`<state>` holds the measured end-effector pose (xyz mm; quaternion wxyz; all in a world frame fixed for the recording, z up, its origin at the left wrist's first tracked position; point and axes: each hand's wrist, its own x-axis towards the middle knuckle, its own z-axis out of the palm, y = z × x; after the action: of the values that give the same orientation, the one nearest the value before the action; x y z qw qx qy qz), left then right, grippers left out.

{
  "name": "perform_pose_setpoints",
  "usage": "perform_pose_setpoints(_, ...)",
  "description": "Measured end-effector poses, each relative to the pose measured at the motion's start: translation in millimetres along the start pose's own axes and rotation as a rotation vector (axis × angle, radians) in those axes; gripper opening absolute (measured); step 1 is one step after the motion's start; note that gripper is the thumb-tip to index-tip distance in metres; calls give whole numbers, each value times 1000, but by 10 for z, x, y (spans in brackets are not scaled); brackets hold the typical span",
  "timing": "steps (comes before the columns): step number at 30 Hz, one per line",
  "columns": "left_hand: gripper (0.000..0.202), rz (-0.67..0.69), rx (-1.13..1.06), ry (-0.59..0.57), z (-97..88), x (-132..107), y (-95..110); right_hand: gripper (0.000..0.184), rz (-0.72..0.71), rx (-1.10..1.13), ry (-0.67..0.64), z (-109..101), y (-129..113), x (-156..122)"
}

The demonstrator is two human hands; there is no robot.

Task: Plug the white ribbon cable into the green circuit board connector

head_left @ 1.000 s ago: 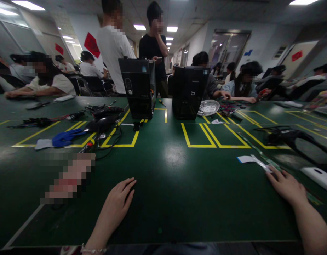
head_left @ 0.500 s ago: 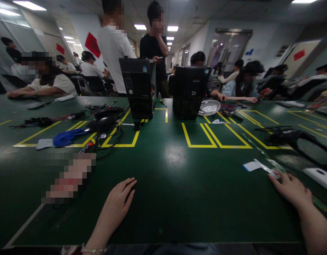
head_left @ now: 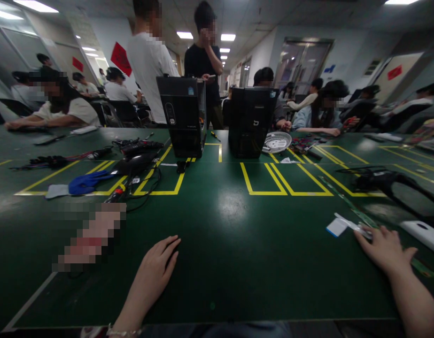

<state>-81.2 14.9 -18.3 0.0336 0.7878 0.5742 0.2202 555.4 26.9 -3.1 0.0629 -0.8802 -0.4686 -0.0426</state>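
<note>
My left hand (head_left: 154,270) lies flat on the dark green table (head_left: 231,244), fingers stretched out, holding nothing. My right hand (head_left: 382,249) rests at the right side, its fingertips on a thin white flat cable (head_left: 349,224) that ends in a small white tab with a blue edge (head_left: 337,227). The fingers are extended and press on the cable's near end. A long green strip (head_left: 347,204) runs under the hand toward the back.
Two black computer towers (head_left: 183,115) (head_left: 250,121) stand at mid table. A blue glove (head_left: 85,182), black cables (head_left: 139,157) and a pixelated item lie to the left. A white fan grille (head_left: 276,142), a black part (head_left: 386,180) and a white piece (head_left: 423,234) are right. Several people sit or stand behind.
My right hand has slid the white cable to the right and slightly toward me, turning the tab. My left hand has stayed in place.
</note>
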Motion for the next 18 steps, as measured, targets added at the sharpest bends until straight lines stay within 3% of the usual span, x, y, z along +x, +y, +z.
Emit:
perform_pose_setpoints(4, 39, -1, -1, -2, 3, 3, 1, 59, -250, 8, 49, 67, -69, -1)
perform_pose_setpoints(7, 40, -11, 8, -15, 1, 4, 1, 50, -520, 109, 77, 116, -311, -80)
perform_pose_setpoints(13, 40, -13, 7, -10, -13, 3, 7, 41, -935, 309, 6, 34, -1251, -595)
perform_pose_setpoints(18, 39, -4, 3, 8, -12, 3, 5, 41, -1127, 386, -103, -116, -2005, -1074)
